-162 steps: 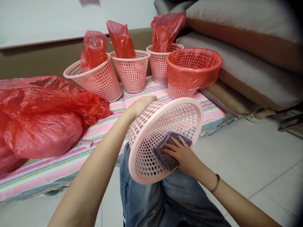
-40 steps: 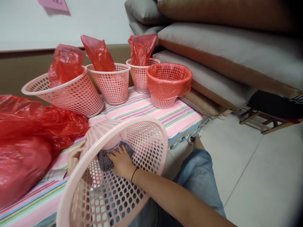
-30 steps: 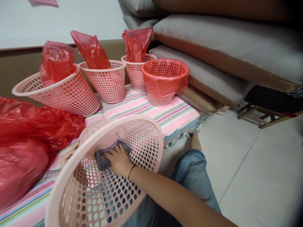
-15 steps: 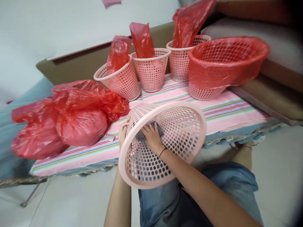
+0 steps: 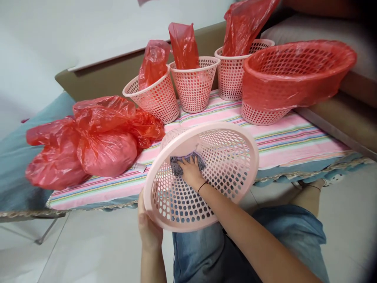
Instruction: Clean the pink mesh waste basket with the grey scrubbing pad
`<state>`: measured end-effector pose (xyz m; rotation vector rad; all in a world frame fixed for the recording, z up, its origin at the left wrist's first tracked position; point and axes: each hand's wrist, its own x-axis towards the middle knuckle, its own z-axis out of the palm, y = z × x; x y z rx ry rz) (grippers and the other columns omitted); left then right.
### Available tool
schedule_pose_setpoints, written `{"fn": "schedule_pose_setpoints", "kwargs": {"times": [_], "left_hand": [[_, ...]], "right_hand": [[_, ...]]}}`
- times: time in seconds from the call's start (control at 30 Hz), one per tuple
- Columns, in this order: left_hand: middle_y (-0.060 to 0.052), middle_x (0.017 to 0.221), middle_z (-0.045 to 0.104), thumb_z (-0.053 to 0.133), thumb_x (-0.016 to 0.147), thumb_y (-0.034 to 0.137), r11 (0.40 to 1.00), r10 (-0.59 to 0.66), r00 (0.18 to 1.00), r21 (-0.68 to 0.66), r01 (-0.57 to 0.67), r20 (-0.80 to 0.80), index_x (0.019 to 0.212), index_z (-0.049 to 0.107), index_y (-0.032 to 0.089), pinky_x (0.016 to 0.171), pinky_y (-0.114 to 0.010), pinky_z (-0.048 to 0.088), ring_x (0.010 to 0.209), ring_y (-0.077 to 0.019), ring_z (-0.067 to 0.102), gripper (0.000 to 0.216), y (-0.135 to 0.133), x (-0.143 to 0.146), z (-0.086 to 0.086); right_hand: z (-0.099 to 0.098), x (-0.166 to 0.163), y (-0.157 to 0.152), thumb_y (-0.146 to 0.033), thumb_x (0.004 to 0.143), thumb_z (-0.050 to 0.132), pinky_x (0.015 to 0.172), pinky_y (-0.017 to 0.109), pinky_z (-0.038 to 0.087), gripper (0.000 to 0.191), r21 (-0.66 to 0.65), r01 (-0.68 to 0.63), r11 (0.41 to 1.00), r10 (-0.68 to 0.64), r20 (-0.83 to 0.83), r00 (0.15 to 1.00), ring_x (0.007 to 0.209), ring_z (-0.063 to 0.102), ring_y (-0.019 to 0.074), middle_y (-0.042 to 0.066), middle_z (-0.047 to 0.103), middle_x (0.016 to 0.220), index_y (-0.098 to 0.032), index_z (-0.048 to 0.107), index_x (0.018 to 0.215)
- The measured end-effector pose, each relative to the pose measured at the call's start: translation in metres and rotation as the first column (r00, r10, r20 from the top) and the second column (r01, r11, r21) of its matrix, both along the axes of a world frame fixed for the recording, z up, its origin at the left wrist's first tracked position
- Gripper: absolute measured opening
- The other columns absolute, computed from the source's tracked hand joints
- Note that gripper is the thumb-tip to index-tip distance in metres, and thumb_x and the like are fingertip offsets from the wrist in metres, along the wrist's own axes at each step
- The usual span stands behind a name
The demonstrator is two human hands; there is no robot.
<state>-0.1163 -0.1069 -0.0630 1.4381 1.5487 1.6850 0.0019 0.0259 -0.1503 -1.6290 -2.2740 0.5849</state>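
A pink plastic wastebasket (image 5: 203, 226) with a perforated wall is tilted over my lap, its wide mouth facing me. At the lower left of its rim, my left hand (image 5: 149, 228) is closed on the basket, with most of the fingers hidden behind it. My right hand (image 5: 191, 171) reaches inside and presses a dark grey cloth (image 5: 176, 167) against the inner wall, fingers partly spread over it. A black band circles the right wrist.
Red plastic bags (image 5: 106, 153) lie bunched at left on the striped cloth (image 5: 291, 135). Behind stand pink baskets (image 5: 194, 88) with red bags tucked in. At right, another basket (image 5: 262, 116) wears a red bag (image 5: 291, 90) over its rim. A cushion (image 5: 324, 43) sits beyond.
My left hand has slid down from the basket's left side to its lower left rim. The cloth shows more fully under my right hand. The whole view has shifted slightly.
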Motion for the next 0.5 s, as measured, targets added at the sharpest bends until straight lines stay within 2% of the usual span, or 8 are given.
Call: {"fn": "schedule_pose_setpoints", "kwargs": {"times": [0.07, 0.13, 0.23, 0.37, 0.5], "left_hand": [[-0.008, 0.121, 0.064, 0.054, 0.087, 0.064, 0.994, 0.109, 0.994, 0.027, -0.109, -0.018, 0.125, 0.061, 0.024, 0.097, -0.037, 0.049, 0.114, -0.0252, 0.06, 0.056, -0.01, 0.008, -0.001], [-0.004, 0.111, 0.066, 0.066, 0.086, 0.047, 0.952, 0.306, 0.947, 0.052, -0.303, -0.097, 0.119, 0.063, 0.023, 0.099, -0.034, 0.045, 0.107, -0.0206, 0.06, 0.041, -0.016, 0.019, 0.001], [-0.001, 0.098, 0.065, 0.063, 0.089, 0.036, 0.866, 0.5, 0.846, 0.09, -0.492, -0.185, 0.11, 0.065, 0.021, 0.093, -0.031, 0.046, 0.091, -0.0166, 0.061, 0.026, -0.015, 0.035, 0.006], [-0.002, 0.102, 0.065, 0.062, 0.089, 0.035, 0.881, 0.473, 0.873, 0.067, -0.469, -0.12, 0.113, 0.063, 0.021, 0.095, -0.032, 0.046, 0.096, -0.0167, 0.062, 0.028, -0.007, 0.041, 0.011], [-0.003, 0.106, 0.066, 0.064, 0.089, 0.037, 0.885, 0.462, 0.887, 0.064, -0.461, 0.009, 0.112, 0.064, 0.021, 0.097, -0.032, 0.047, 0.102, -0.0173, 0.063, 0.028, -0.003, 0.04, 0.01]], "right_hand": [[0.0, 0.0, 0.0, -0.019, 0.09, 0.048, 0.118, 0.06, 0.006, 0.054, -0.006, -0.001, 1.0, 0.001, 0.007, 1.0, 0.143, 0.03, 0.0389, 0.013, 0.044, 0.152, -0.019, 0.049, 0.144], [0.002, 0.0, 0.0, -0.016, 0.09, 0.044, 0.118, 0.06, 0.006, 0.053, -0.012, 0.0, 1.0, 0.0, 0.011, 1.0, 0.143, 0.031, 0.0386, 0.013, 0.047, 0.15, -0.018, 0.051, 0.142], [0.008, 0.001, -0.003, -0.012, 0.09, 0.04, 0.117, 0.061, 0.006, 0.051, -0.024, -0.002, 1.0, 0.002, 0.008, 1.0, 0.141, 0.034, 0.038, 0.013, 0.055, 0.142, -0.019, 0.056, 0.138], [0.024, 0.009, -0.024, -0.011, 0.091, 0.036, 0.115, 0.064, 0.011, 0.05, -0.047, -0.015, 0.999, 0.014, -0.016, 1.0, 0.137, 0.039, 0.0388, 0.01, 0.063, 0.133, -0.021, 0.061, 0.133], [0.043, 0.029, -0.067, -0.009, 0.086, 0.039, 0.117, 0.06, 0.014, 0.055, -0.059, -0.081, 0.995, 0.078, -0.056, 0.995, 0.138, 0.039, 0.0362, 0.006, 0.06, 0.139, -0.023, 0.059, 0.136]]}}
